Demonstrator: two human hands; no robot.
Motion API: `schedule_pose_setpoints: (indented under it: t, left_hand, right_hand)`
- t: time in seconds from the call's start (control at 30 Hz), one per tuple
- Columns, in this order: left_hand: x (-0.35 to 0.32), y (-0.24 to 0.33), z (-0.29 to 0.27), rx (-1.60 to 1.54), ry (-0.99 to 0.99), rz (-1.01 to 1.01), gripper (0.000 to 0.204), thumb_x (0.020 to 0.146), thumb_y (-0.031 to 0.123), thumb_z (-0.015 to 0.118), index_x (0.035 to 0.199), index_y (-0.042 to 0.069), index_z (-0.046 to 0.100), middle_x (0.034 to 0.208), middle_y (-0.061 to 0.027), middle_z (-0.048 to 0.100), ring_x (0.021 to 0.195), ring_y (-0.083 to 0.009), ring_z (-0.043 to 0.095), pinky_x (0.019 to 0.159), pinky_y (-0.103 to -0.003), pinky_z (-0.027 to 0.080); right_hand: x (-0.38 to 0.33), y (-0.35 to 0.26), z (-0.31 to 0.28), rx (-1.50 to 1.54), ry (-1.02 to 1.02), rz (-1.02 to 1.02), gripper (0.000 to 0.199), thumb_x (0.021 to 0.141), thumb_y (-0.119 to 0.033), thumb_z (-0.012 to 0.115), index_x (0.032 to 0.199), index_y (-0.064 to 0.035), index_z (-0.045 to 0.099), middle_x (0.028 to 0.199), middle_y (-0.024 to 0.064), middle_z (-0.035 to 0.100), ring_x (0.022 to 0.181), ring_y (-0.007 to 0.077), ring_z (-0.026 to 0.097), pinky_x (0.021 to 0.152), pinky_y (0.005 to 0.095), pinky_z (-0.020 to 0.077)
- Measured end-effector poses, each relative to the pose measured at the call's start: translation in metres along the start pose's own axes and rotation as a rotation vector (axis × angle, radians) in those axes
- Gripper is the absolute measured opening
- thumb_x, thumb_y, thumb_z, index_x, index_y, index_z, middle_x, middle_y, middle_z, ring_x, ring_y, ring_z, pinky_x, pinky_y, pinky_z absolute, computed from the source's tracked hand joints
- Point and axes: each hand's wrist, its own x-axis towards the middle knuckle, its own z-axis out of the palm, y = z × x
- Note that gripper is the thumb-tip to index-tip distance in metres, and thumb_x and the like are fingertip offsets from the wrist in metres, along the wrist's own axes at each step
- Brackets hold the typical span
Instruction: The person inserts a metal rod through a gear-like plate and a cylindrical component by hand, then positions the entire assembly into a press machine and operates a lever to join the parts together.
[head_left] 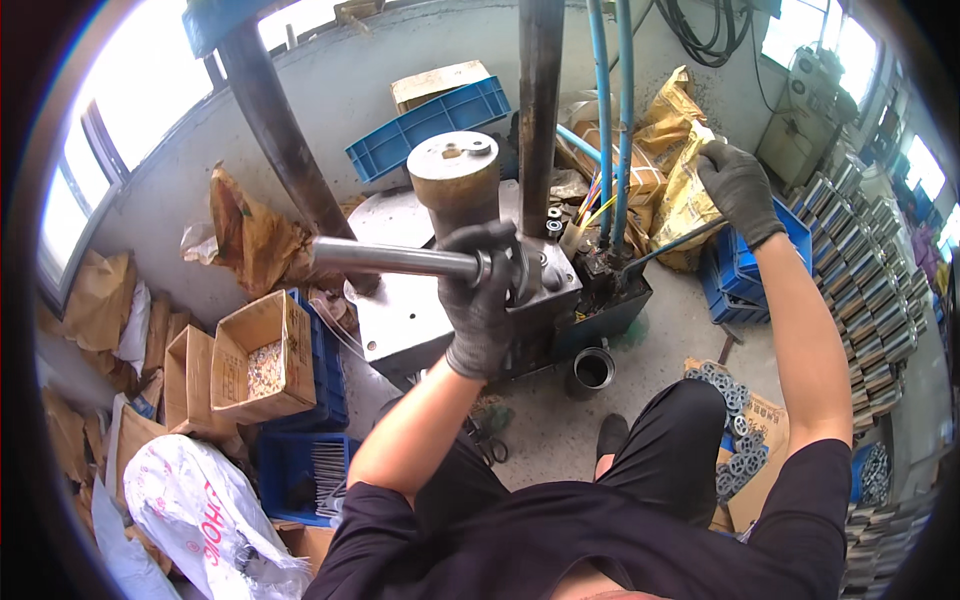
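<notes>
Polished metal rod (pixel 395 258) lies nearly level across the front of the machine bed (pixel 395 325), its free end pointing left; whether it touches the bed is hard to tell. Behind it, a thick round-topped cylinder (pixel 453 185) stands upright, clear of the rod in this view. The gloved left hand (pixel 475 310) is closed around the rod's right end, probably because a grip near the fitting (pixel 525 275) there steadies it; whether rod and fitting are joined is hidden. Farther right, 2 blue pipes (pixel 625 110) rise from a dark metal box (pixel 615 315), and a black cup (pixel 592 370) stands on the floor, near the person's foot. A slim lever (pixel 675 243) slants up from the box, likely angled for easy reach. The gloved right hand (pixel 740 190) is at its upper end, fingers curled; I cannot tell whether they grip it. Blue crates (pixel 735 290) sit on the floor below, beside stacked metal tubes (pixel 850 290).
</notes>
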Motion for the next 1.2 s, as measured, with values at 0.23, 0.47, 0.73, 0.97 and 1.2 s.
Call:
schedule_pose_setpoints:
  t: [0.23,0.47,0.73,0.97,1.2]
  left_hand:
    - [-0.059,-0.042,-0.056,-0.435,0.118,-0.941,0.030,0.095,0.010,0.066,0.123,-0.003,0.062,0.107,-0.0145,0.074,0.101,-0.0243,0.074,0.094,-0.035,0.060]
    - [-0.043,-0.089,-0.088,-0.623,0.385,-1.233,0.036,0.103,0.036,0.052,0.116,0.004,0.063,0.103,-0.0202,0.072,0.093,-0.0367,0.074,0.086,-0.051,0.063]
    - [-0.032,-0.093,-0.086,-0.555,0.454,-1.239,0.031,0.096,0.030,0.056,0.111,0.004,0.064,0.104,-0.0170,0.072,0.091,-0.0338,0.072,0.080,-0.049,0.063]
    - [-0.060,-0.093,-0.109,-0.545,0.244,-1.314,0.073,0.111,0.066,0.036,0.123,-0.001,0.063,0.106,-0.0195,0.074,0.099,-0.0388,0.074,0.092,-0.052,0.062]
    - [-0.116,-0.076,-0.116,-0.662,-0.008,-1.441,0.066,0.108,0.060,0.053,0.128,-0.003,0.062,0.113,-0.0177,0.073,0.102,-0.0331,0.071,0.099,-0.049,0.057]
  right_hand:
    - [-0.076,-0.007,-0.026,0.191,-0.023,-0.113,0.020,0.100,-0.021,0.069,0.106,-0.0028,0.074,0.102,0.0230,0.075,0.094,0.0402,0.074,0.083,0.0448,0.0586]
    - [-0.168,-0.056,-0.050,0.315,-0.042,-0.243,0.017,0.090,-0.002,0.075,0.107,-0.0011,0.073,0.092,0.0175,0.073,0.083,0.0370,0.072,0.074,0.0436,0.0573]
    - [-0.225,-0.130,0.005,0.648,-0.081,-0.265,0.018,0.089,0.000,0.074,0.107,-0.0024,0.072,0.092,0.0164,0.072,0.082,0.0330,0.073,0.073,0.0438,0.0575]
    - [-0.293,-0.129,0.091,1.167,-0.377,0.473,0.019,0.101,-0.013,0.069,0.116,-0.0023,0.076,0.097,0.0101,0.079,0.088,0.0217,0.075,0.092,0.0338,0.0579]
    - [-0.293,-0.136,0.124,1.129,-0.693,0.581,0.047,0.101,-0.034,0.066,0.134,0.0006,0.068,0.132,0.0161,0.072,0.119,0.0271,0.071,0.106,0.0398,0.0543]
